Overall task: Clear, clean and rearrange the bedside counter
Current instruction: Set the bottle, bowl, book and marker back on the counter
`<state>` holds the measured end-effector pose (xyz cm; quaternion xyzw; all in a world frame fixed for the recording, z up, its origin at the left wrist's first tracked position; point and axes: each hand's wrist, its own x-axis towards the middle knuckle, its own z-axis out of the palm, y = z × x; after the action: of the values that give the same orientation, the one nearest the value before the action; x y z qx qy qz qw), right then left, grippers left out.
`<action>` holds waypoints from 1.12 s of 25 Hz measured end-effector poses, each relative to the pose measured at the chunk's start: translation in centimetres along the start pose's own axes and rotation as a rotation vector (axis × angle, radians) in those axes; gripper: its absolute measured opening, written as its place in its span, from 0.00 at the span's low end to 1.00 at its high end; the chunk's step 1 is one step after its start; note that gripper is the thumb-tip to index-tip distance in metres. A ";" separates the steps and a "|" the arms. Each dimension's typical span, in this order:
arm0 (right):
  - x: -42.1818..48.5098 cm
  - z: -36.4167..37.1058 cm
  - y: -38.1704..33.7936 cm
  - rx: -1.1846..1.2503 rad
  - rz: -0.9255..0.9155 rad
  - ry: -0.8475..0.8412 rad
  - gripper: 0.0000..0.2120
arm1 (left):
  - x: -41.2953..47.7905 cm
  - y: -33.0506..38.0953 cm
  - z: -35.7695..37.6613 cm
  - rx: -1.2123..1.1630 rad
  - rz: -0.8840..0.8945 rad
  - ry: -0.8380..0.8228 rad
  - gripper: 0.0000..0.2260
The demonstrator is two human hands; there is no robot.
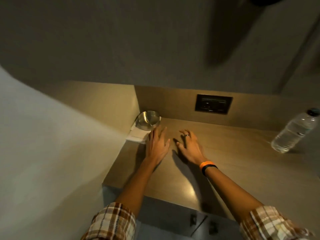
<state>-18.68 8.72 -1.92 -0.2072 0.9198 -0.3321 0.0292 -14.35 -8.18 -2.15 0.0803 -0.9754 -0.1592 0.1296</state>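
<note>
Bare, both hands reach over the bedside counter [225, 161], fingers spread, neither holding anything. Left hand [158, 144]: palm down, fingertips just beside the steel bowl [148, 119] and over the edge of the folded white cloth [136, 136]; contact with either cannot be judged. Right hand [188, 146]: beside the left, apart from it, ring on one finger, orange wristband [205, 165] and a dark band at the wrist. Plaid sleeves rolled up on both forearms. Bowl sits on the cloth in the counter's back left corner. Dark switch panel [213, 103] set in the back wall. Clear water bottle [295, 130], dark cap, stands at the counter's right end, well apart from the hands.
</note>
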 end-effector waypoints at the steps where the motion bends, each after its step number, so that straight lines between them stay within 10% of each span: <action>1: 1.2 1.4 -1.6 0.035 -0.007 -0.037 0.27 | 0.6 -2.5 -0.7 0.010 -0.037 -0.001 0.26; 15: 11.7 7.8 -5.9 0.027 -0.001 -0.037 0.11 | 7.2 -9.6 0.3 -0.249 -0.154 0.016 0.19; 28: -4.4 -7.5 11.7 0.235 0.171 0.203 0.05 | 1.1 14.4 7.1 -1.109 0.010 -0.313 0.05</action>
<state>-20.30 23.13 -3.78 -0.0890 0.8871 -0.4528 -0.0115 -19.04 7.11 -3.64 -0.0288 -0.7540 -0.6563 0.0071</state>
